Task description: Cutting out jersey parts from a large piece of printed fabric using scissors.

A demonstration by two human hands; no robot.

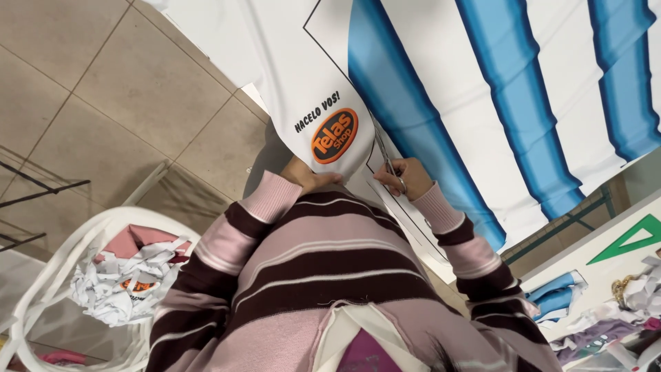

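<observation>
Pink-and-maroon striped knit sleeves nearest, both arms reaching forward. Left hand curled, gripping loose flap of white printed fabric with blue stripes – flap carries orange oval logo, hangs just above hand. Right hand just beside, fingers closed through handles of metal scissors, blades angled up along thin black outline on fabric. Fabric spreads beyond both hands over bench. Left of left arm, white bin holding crumpled white scraps. Right of right arm, green plastic triangle ruler.

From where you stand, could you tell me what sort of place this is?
Probably a sewing or fabric-cutting workshop: scissors cut blue-and-white striped printed cloth, a white bag of fabric scraps stands nearby, and a green plastic set square lies on a table.
</observation>
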